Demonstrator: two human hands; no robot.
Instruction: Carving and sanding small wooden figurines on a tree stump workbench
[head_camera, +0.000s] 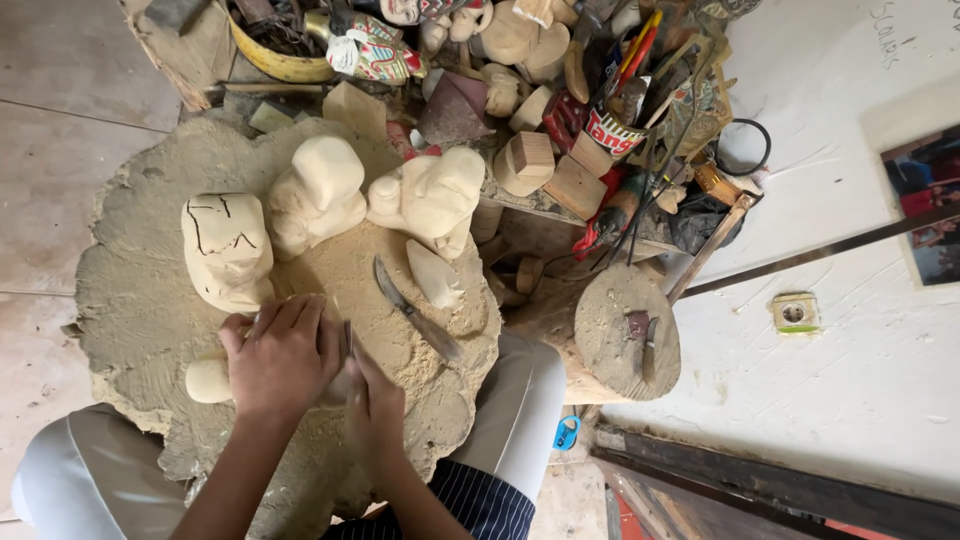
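A pale wooden piece is pinned flat on a big sawdust-covered stump, its long axis running left to right, with its rounded end showing just left of the hands. It is covered and gripped from above by the left hand, fingers spread over it. Touching that hand on its right side, the right hand is clenched around a small tool, whose thin blade is seen between the two hands; the piece lies directly under and to the left of it. Beyond the hands, three rough carved figures are stood in a row, apart from the piece. Further right, a knife is left lying on the stump, near a small wedge of wood
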